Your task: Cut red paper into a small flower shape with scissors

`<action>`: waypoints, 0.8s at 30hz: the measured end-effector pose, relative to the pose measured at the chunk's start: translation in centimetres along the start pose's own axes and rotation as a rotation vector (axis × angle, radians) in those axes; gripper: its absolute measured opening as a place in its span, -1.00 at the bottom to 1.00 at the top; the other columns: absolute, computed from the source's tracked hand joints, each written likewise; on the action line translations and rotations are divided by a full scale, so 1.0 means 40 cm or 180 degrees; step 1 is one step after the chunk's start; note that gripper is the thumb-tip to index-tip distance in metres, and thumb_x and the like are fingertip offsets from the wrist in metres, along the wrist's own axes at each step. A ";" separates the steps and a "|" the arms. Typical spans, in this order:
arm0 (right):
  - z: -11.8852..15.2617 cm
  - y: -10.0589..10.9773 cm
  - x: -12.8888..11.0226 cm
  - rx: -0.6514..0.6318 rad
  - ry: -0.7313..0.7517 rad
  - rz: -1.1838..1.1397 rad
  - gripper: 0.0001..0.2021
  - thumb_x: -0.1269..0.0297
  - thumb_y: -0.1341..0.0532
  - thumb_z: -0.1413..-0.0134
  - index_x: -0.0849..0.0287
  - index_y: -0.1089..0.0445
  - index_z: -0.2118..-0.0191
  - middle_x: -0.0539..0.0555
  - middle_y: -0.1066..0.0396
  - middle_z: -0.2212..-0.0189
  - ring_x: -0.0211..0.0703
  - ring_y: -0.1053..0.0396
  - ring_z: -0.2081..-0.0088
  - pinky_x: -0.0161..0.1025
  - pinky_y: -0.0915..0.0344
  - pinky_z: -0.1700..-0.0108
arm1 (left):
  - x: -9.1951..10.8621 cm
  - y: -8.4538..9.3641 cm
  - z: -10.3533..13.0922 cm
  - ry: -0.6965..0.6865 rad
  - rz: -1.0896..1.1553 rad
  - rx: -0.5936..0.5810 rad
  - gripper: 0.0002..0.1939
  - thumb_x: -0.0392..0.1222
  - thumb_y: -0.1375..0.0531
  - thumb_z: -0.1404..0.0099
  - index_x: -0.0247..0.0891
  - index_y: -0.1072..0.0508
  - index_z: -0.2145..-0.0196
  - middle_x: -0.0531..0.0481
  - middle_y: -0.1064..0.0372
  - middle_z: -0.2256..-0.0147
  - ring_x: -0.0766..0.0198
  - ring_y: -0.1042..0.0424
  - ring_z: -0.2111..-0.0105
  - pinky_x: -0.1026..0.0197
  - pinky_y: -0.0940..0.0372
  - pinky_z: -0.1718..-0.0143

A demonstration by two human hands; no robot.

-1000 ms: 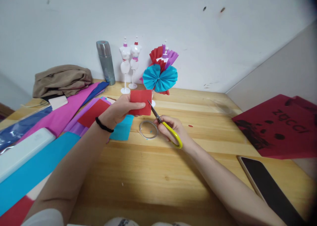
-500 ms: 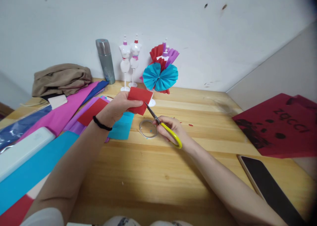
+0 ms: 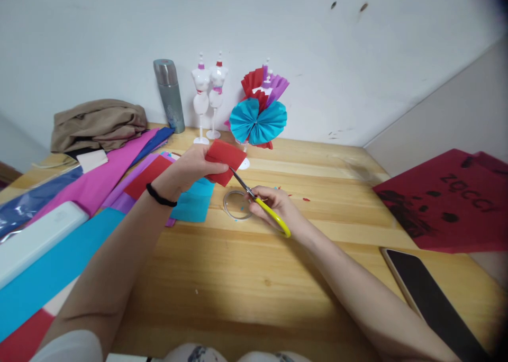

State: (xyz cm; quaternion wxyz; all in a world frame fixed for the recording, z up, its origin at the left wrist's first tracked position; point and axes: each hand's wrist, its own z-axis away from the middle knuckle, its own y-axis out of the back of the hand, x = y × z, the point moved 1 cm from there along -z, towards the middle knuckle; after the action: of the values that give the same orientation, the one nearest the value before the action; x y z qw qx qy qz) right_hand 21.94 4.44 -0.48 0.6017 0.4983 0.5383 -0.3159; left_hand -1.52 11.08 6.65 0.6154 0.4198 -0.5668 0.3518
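The red paper [image 3: 224, 153] was above the wooden table [image 3: 238, 282], pinched by the left hand [image 3: 194, 169], thumb on top; the fingers beneath were mostly hidden by it. It was roughly square, tilted, with one corner towards the wall. The scissors [image 3: 273, 215] met its near right edge close to the thumb; whether a blade lay behind the sheet could not be made out. Their long axis ran diagonally, tips pointing up and left, yellow handle down and right, grasped by the right hand [image 3: 275, 203], whose fingers hid part of the loops. Below the blades, a clear ring [image 3: 225, 207] was partly covered by that hand. Behind stood a dressed mannequin, its body largely hidden by a blue paper fan [image 3: 257, 121]. At right, a red bag [image 3: 436, 203], cut off by the frame, bore lettering like "zacci", the second letter unclear. A phone [image 3: 432, 298] lay nearer, dark-screened.
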 end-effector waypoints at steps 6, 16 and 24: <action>0.001 -0.003 -0.001 0.0046 0.0048 -0.0039 -0.35 -0.45 -0.52 0.09 0.12 -0.54 0.34 -0.10 -0.15 0.55 -0.24 -0.08 0.46 -0.25 -0.09 0.41 | 0.000 0.003 0.001 -0.0029 -0.0083 -0.0059 -0.67 -0.15 -0.50 0.07 -0.32 -0.64 0.31 -0.04 -0.58 0.39 0.23 -0.47 0.39 0.22 -0.35 0.35; 0.003 0.006 0.008 -0.0108 -0.0047 0.0038 -0.42 -0.36 -0.55 0.05 0.11 -0.57 0.30 -0.07 -0.18 0.54 -0.20 -0.08 0.45 -0.22 -0.07 0.38 | 0.008 0.003 0.001 -0.0138 -0.0152 -0.0187 -0.72 -0.17 -0.47 0.06 -0.31 -0.62 0.36 0.01 -0.53 0.43 0.27 -0.41 0.42 0.25 -0.32 0.40; 0.003 0.006 0.002 -0.0100 -0.0034 0.0032 -0.39 -0.41 -0.54 0.07 0.11 -0.56 0.31 -0.08 -0.18 0.55 -0.21 -0.07 0.45 -0.22 -0.05 0.38 | 0.009 0.004 0.000 -0.0139 -0.0165 -0.0209 -0.73 -0.19 -0.47 0.06 -0.30 -0.62 0.35 0.00 -0.53 0.43 0.27 -0.41 0.42 0.24 -0.30 0.40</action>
State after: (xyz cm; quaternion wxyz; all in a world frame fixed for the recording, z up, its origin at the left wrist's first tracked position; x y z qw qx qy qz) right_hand 22.20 4.42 -0.51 0.6139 0.4899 0.5374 -0.3070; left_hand -1.63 11.12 7.01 0.6253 0.4215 -0.5802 0.3077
